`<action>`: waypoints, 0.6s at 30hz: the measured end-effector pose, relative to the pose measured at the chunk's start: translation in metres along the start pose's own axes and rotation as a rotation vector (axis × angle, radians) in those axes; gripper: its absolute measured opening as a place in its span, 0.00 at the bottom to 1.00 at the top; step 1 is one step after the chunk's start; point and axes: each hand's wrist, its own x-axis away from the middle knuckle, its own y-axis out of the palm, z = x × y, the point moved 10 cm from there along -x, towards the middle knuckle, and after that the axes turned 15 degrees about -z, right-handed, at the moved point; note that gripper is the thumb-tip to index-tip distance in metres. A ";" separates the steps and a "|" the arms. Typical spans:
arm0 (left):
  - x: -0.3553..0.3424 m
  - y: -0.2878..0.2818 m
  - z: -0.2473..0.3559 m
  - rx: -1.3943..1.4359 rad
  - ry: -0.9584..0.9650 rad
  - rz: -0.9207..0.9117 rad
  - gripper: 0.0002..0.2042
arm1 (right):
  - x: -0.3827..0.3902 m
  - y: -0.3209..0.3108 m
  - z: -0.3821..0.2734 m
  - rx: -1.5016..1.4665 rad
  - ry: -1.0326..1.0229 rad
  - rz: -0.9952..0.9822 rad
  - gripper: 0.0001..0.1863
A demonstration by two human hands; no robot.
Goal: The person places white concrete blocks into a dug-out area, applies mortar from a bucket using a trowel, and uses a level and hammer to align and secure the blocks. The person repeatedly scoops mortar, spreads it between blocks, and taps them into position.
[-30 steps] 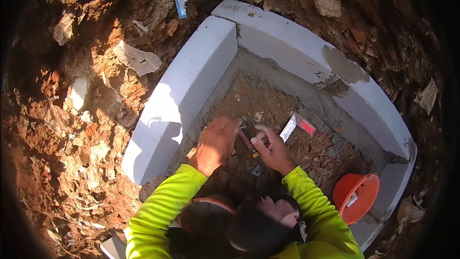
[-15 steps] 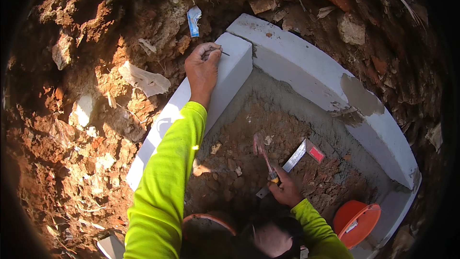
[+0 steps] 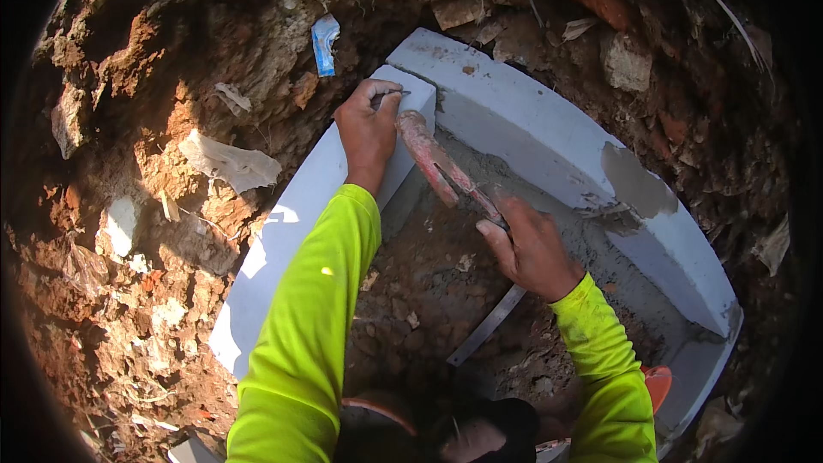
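My left hand [image 3: 367,129] is closed at the far end of the left pale grey block [image 3: 296,214], pinching a thin nail [image 3: 404,93] whose tip points right over the block's top. In my right hand [image 3: 533,244] is a worn, reddish hammer [image 3: 429,157], gripped by its handle. The hammer's head is beside my left hand, near the block's inner top edge, and whether it touches the block I cannot tell. Under my right hand lies a try square; only its metal blade [image 3: 486,326] shows, the rest being hidden.
A second row of pale blocks [image 3: 531,120] meets the left one at the far corner, with wet mortar [image 3: 639,180] on it. Rough earth banks [image 3: 120,146] rise around. An orange bucket [image 3: 658,386] shows behind my right sleeve. A blue wrapper [image 3: 325,45] lies beyond the corner.
My right hand has lifted the hammer up and forward from over the soil to beside my left hand. The left hand still pinches the nail at the block's end.
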 end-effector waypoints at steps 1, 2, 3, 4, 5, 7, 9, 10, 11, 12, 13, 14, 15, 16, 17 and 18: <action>0.002 -0.004 0.004 0.007 -0.001 -0.006 0.07 | -0.013 -0.002 -0.008 0.045 -0.036 -0.002 0.23; 0.001 -0.005 0.006 0.014 0.001 -0.016 0.07 | -0.023 -0.005 -0.014 0.091 -0.070 0.001 0.23; 0.000 -0.006 0.008 0.010 0.036 -0.022 0.08 | -0.032 -0.004 -0.015 0.106 -0.070 -0.012 0.23; -0.001 -0.004 0.009 0.016 0.072 -0.030 0.08 | -0.038 -0.004 -0.014 0.127 -0.063 -0.027 0.24; -0.001 -0.002 0.011 0.021 0.107 -0.038 0.09 | -0.042 -0.004 -0.012 0.147 -0.056 -0.043 0.24; -0.002 0.003 0.006 0.102 0.101 -0.065 0.08 | -0.052 -0.002 0.000 0.221 0.004 -0.064 0.25; -0.001 0.006 0.005 0.131 0.100 -0.082 0.08 | -0.055 -0.001 0.003 0.265 0.034 -0.091 0.25; 0.000 0.004 0.006 0.114 0.100 -0.084 0.07 | -0.057 -0.002 -0.002 0.268 0.029 -0.106 0.24; 0.000 0.002 0.008 0.097 0.100 -0.085 0.07 | -0.058 -0.002 -0.005 0.272 0.024 -0.122 0.23; 0.000 -0.001 0.010 0.075 0.106 -0.077 0.07 | -0.058 -0.002 -0.006 0.275 -0.001 -0.107 0.24; -0.001 0.000 0.014 0.058 0.112 -0.071 0.07 | -0.056 -0.004 -0.004 0.282 -0.022 -0.092 0.24; -0.001 0.000 0.016 0.041 0.119 -0.065 0.07 | -0.054 -0.006 -0.003 0.290 -0.042 -0.077 0.25; -0.001 0.002 0.015 0.023 0.122 -0.074 0.07 | -0.055 -0.007 0.001 0.313 -0.011 -0.096 0.25; -0.003 0.002 0.014 0.000 0.127 -0.082 0.07 | -0.058 -0.009 0.003 0.336 0.015 -0.112 0.25; -0.004 0.002 0.014 -0.023 0.133 -0.089 0.08 | -0.060 -0.010 0.005 0.358 0.041 -0.127 0.25; -0.004 0.000 0.015 -0.009 0.144 -0.085 0.08 | -0.059 -0.012 0.000 0.351 0.019 -0.115 0.25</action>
